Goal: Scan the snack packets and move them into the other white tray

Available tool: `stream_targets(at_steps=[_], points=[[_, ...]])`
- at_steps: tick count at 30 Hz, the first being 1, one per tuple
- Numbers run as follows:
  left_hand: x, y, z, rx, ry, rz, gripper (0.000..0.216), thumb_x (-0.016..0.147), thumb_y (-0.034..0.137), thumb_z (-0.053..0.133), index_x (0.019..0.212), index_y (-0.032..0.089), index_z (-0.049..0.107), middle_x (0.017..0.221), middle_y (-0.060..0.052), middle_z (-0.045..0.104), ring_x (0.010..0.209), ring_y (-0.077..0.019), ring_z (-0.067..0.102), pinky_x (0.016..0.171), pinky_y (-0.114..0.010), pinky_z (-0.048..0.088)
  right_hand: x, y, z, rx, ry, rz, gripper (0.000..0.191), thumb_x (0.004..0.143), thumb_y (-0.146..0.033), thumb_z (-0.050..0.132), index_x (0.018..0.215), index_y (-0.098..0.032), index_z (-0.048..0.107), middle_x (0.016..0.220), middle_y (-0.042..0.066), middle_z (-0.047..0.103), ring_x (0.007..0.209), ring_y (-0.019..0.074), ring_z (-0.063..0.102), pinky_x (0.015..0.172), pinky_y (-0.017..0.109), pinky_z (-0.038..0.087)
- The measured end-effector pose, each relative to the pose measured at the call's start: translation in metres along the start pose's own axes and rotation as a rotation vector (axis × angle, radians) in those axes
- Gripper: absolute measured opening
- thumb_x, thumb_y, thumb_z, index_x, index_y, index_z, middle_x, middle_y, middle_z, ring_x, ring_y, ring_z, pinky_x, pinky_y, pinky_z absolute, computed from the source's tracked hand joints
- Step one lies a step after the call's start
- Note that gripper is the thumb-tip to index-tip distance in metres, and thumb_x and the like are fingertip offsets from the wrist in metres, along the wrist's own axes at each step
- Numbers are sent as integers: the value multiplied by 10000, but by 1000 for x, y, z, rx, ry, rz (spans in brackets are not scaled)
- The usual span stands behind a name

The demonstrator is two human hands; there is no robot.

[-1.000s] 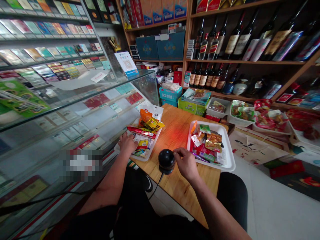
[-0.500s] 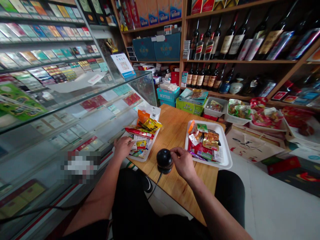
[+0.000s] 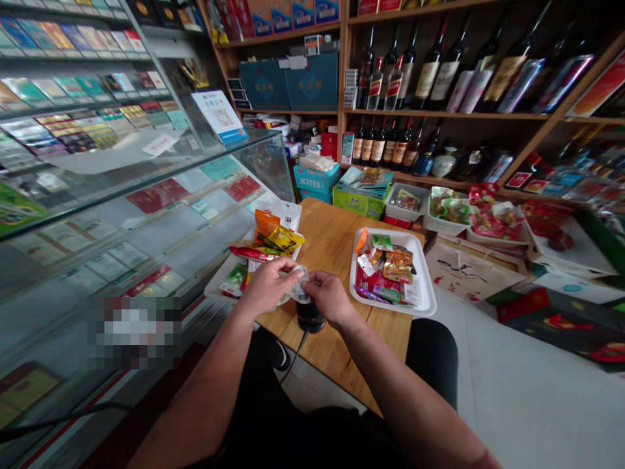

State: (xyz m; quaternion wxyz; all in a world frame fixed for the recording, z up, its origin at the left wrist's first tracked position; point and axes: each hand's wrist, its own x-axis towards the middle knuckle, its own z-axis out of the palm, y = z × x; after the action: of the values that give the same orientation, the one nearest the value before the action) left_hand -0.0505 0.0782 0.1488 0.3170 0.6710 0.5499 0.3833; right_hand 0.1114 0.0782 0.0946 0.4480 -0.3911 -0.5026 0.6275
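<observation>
"Both pinching?"
"Yes, left hand [image 3: 266,286] and right hand [image 3: 330,297], fingertips closed on a pale packet [image 3: 301,286]."
"Where is it?"
"Between them, hiding the top of a black corded device [image 3: 310,319]."
"Beyond?"
"A left tray [image 3: 219,280] and right tray [image 3: 426,290], on the wooden table [image 3: 328,225]."

The left hand [image 3: 268,285] and right hand [image 3: 329,298] partly cover the packet [image 3: 301,286], its print illegible; together they hide the top of the black device [image 3: 310,318]. The view's left edge crops a green sheet [image 3: 18,212].
</observation>
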Motion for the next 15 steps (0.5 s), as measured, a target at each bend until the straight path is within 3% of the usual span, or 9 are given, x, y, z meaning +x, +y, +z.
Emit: stream_targets(at_steps=[4,6,8,10,15], points=[[2,-13,2,-205,255,-124,478,787,500,697,1129,169,657,1034,-88,722,952,-232,678,809,-323,538,1,0,-8,269,14,111,267,698,-412,755,797,-179,671,718,13,686,589,136,599,570,252,473],[-3,-23,2,-336,201,-214,497,796,524,690,1133,160,666,1053,-101,723,950,-238,682,776,-326,546,3,-2,-13,321,23,146,317,667,-445,776,794,-175,668,754,36,701,618,147,621,595,266,498],[-9,-33,3,-434,54,-278,478,791,522,704,1112,169,690,1070,-106,726,924,-239,687,721,-318,547,6,-3,-20,307,33,151,337,659,-464,780,787,-174,668,760,42,702,618,145,619,590,264,501],[-14,-42,6,-472,-26,-277,458,771,484,741,1113,182,698,1093,-102,726,918,-234,686,710,-310,542,12,-1,-27,272,49,143,331,660,-466,778,780,-178,666,744,31,694,605,136,610,572,253,493],[-7,-62,15,-392,16,-205,409,780,445,727,1087,177,690,1002,-72,731,929,-231,675,783,-328,537,31,15,-41,139,66,77,301,695,-471,734,732,-184,651,690,4,658,610,135,602,592,257,501]])
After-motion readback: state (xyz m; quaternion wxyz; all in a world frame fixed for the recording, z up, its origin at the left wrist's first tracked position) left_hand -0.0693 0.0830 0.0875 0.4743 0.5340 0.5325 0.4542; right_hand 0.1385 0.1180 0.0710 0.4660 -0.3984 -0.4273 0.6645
